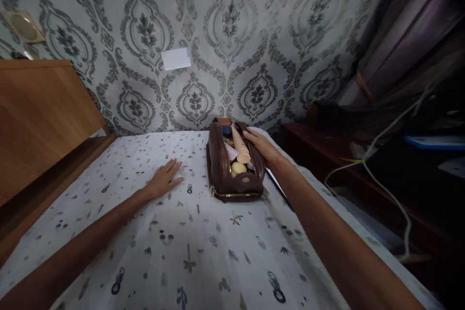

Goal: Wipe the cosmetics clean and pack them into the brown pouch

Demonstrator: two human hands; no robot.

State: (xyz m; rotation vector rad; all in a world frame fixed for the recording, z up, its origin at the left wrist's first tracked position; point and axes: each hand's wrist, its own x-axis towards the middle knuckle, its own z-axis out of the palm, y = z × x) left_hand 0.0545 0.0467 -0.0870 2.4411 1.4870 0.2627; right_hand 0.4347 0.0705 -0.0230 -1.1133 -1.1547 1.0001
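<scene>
A brown leather toiletry bag [220, 167] stands on the patterned bedsheet, its zip undone and its top gaping. Inside lie a peach-coloured tube [240, 147], a round yellow-lidded container [239, 169], a pink item [231, 152], a dark blue item [227, 130] and other small things I cannot make out. My right hand [262, 145] grips the bag's right side, fingers over the rim and the thumb mostly hidden. To the left of the bag, my left hand [162, 179] lies flat on the sheet, fingers stretched out, holding nothing.
The printed bedsheet [203, 252] runs up to the wallpapered wall. A wooden headboard [43, 121] borders the left. On the right are a dark reddish furniture ledge [308, 147], white cables [385, 181] and a tied curtain [395, 43]. A dark flat edge [279, 185] shows beneath my right forearm.
</scene>
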